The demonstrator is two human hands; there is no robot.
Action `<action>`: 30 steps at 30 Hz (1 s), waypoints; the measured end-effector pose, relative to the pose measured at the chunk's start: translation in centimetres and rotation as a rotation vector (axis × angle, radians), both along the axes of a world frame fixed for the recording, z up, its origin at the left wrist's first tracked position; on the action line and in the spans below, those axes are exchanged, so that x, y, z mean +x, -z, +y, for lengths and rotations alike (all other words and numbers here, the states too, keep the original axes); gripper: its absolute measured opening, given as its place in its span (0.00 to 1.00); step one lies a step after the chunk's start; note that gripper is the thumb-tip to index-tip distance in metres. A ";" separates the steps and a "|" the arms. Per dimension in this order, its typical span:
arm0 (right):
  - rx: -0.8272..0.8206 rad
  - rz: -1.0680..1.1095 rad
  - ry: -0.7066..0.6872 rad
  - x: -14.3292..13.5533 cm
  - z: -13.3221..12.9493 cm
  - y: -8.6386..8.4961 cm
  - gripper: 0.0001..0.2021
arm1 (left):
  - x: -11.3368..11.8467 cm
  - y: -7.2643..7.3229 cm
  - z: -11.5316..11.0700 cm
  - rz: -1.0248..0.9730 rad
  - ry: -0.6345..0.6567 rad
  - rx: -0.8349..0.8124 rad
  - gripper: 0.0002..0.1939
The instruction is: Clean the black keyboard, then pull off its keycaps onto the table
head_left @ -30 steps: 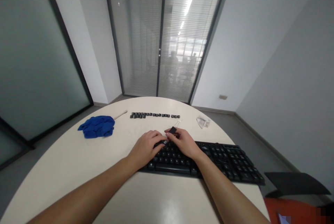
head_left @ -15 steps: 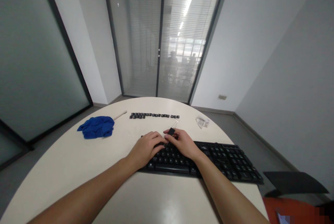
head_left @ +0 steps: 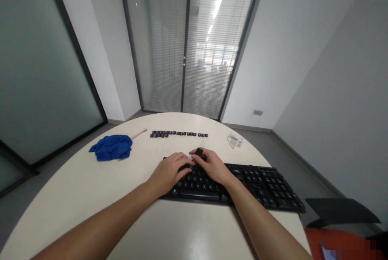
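Note:
A black keyboard lies across the table, under both hands. My right hand is closed on a keycap puller with a small black handle; thin pale wire loops stick out beyond the handle, and its lower end is hidden among the fingers. My left hand rests over the keyboard's left part, thumb and fingers bent towards each other beside the puller's lower end. Whatever lies between those fingertips is too small to make out. Several loose black keycaps stand in rows beyond the hands.
A crumpled blue cloth lies at the left, beside a thin pale-handled brush-like stick. Small clear packets sit at the right. The round white table has a curved far edge. A red and black chair stands at lower right.
Both hands stay almost in the same place over the keyboard, with only a slight shift at the fingertips. The view has moved very slightly.

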State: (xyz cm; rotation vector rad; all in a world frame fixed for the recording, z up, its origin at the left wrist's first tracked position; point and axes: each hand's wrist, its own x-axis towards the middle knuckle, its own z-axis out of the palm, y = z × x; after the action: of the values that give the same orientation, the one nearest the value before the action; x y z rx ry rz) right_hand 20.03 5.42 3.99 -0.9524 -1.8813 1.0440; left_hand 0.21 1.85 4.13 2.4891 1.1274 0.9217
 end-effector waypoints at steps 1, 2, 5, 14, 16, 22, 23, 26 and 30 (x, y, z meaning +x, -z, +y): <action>0.013 -0.004 0.013 0.0 0.1 0.0 0.17 | 0.0 0.0 0.0 -0.020 -0.018 -0.007 0.06; 0.026 -0.011 0.033 0.1 0.2 0.0 0.17 | 0.0 0.1 0.0 -0.038 -0.040 -0.015 0.06; 0.036 -0.026 0.104 0.3 0.4 0.0 0.19 | 0.0 0.4 0.2 -0.084 -0.127 -0.043 0.04; 0.023 -0.047 0.117 0.4 0.4 0.0 0.22 | -0.2 1.1 1.0 -0.212 -0.269 -0.105 0.04; 0.036 -0.061 0.121 0.4 0.4 0.0 0.22 | -0.5 1.2 1.4 -0.236 -0.269 -0.116 0.05; 0.080 -0.066 0.129 0.2 -0.1 -0.2 0.18 | -2.1 1.5 2.9 -0.221 -0.344 -0.130 0.06; 0.086 -0.068 0.133 0.2 -0.2 -0.2 0.18 | -2.3 1.5 3.1 -0.209 -0.361 -0.129 0.07; 0.112 -0.083 0.150 0.3 -0.3 -0.3 0.16 | -2.8 1.3 3.5 -0.161 -0.404 -0.145 0.08; 0.124 -0.112 0.152 0.3 -0.4 -0.3 0.14 | -3.1 1.0 4.4 -0.077 -0.454 -0.170 0.09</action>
State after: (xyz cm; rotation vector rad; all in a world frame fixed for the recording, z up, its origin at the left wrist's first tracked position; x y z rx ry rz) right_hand 20.35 5.05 4.31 -1.0819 -1.9067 0.7896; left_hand -2.86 6.28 3.10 2.0807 1.7051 0.9708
